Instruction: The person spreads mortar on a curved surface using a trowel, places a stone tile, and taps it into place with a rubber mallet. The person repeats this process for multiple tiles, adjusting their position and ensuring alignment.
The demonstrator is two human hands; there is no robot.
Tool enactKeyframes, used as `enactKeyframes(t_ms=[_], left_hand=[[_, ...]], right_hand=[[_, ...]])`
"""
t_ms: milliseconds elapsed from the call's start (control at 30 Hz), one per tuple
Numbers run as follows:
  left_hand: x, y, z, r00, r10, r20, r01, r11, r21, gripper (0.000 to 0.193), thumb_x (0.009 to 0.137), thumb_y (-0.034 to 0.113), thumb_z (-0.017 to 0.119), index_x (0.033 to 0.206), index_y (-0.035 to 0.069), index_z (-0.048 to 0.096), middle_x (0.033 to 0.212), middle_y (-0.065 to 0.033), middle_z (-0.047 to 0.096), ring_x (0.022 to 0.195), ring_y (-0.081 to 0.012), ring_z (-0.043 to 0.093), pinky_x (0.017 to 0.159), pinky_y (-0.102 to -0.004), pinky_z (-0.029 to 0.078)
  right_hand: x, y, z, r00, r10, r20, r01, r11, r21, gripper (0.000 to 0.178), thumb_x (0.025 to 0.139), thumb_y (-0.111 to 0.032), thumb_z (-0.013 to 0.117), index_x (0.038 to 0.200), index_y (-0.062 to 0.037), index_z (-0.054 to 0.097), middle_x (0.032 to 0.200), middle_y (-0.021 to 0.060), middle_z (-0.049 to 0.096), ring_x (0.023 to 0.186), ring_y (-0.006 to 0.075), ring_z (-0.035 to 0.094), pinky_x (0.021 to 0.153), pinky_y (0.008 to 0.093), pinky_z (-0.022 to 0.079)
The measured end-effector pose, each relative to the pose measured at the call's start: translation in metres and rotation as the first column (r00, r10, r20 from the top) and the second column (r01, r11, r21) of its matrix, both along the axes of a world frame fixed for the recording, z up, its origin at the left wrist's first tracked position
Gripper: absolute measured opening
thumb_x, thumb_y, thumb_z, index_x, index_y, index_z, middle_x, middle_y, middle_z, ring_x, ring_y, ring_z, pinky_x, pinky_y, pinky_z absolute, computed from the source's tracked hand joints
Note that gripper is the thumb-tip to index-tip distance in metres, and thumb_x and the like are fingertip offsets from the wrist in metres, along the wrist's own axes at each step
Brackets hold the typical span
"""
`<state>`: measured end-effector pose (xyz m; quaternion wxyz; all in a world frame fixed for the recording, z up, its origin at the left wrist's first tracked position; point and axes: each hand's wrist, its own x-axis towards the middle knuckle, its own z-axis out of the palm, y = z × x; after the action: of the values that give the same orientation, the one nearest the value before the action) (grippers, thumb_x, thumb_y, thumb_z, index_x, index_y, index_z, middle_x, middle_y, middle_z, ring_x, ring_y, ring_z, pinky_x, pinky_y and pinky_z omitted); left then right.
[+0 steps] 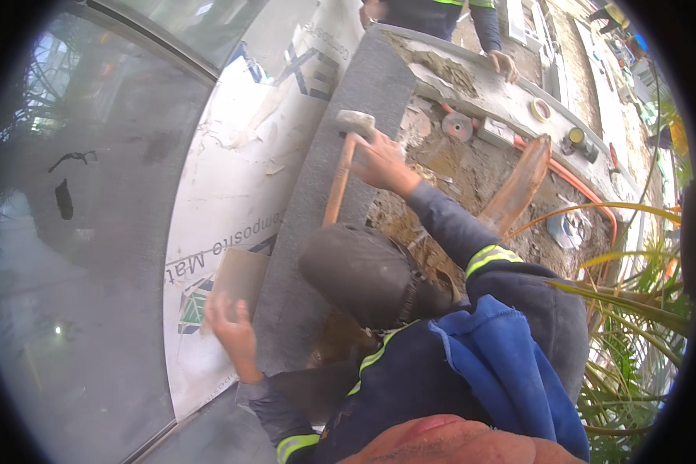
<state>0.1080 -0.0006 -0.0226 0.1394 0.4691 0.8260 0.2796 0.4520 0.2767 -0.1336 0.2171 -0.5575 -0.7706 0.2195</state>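
In my right hand (383, 161) is a mallet (338, 185) with a wooden handle and pale head (356, 122). My fingers close round it just below the head, above a long dark grey stone slab (371, 85). At the lower left my left hand (233, 329) grips the lower part of a flat tan rectangular piece (241, 277), its thumb and fingers at the near edge. That piece stands in front of the white printed protective sheet (209, 201) along the slab's left side. My bent knee (356, 267) is over the slab, hiding part of it.
Across the slab's far end another person's gloved hand (503, 66) rests on a pale ledge (472, 58). On rough mortar lie a wooden plank (522, 185), an angle grinder disc (458, 126) and an orange cable (584, 185). A tape roll (540, 110) sits on the ledge; plants (634, 340) stand right.
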Motion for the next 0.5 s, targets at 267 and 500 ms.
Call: enactKeyframes(t_ms=[267, 500], left_hand=[[0.008, -0.009, -0.008, 0.962, -0.165, -0.218, 0.155, 0.986, -0.064, 0.047, 0.092, 0.014, 0.074, 0.134, -0.002, 0.060, 0.155, -0.0240, 0.039, 0.136, -0.0423, 0.049, 0.108, -0.0475, 0.046], [0.013, 0.006, -0.004, 0.971, -0.152, -0.184, 0.149, 0.988, -0.029, 0.022, 0.092, 0.006, 0.070, 0.112, -0.003, 0.066, 0.146, -0.0231, 0.049, 0.128, -0.0412, 0.056, 0.105, -0.0462, 0.048]], right_hand=[[0.049, -0.029, -0.067, 0.984, -0.047, 0.170, 0.068, 0.991, -0.119, 0.066, 0.087, -0.037, 0.076, 0.141, -0.0036, 0.056, 0.144, 0.0306, 0.048, 0.133, 0.0471, 0.051, 0.104, 0.0596, 0.043], [0.058, -0.025, -0.036, 0.992, -0.039, 0.117, 0.049, 0.995, -0.087, 0.068, 0.087, -0.034, 0.077, 0.143, -0.0021, 0.054, 0.148, 0.0342, 0.044, 0.136, 0.0494, 0.048, 0.109, 0.0586, 0.042]])
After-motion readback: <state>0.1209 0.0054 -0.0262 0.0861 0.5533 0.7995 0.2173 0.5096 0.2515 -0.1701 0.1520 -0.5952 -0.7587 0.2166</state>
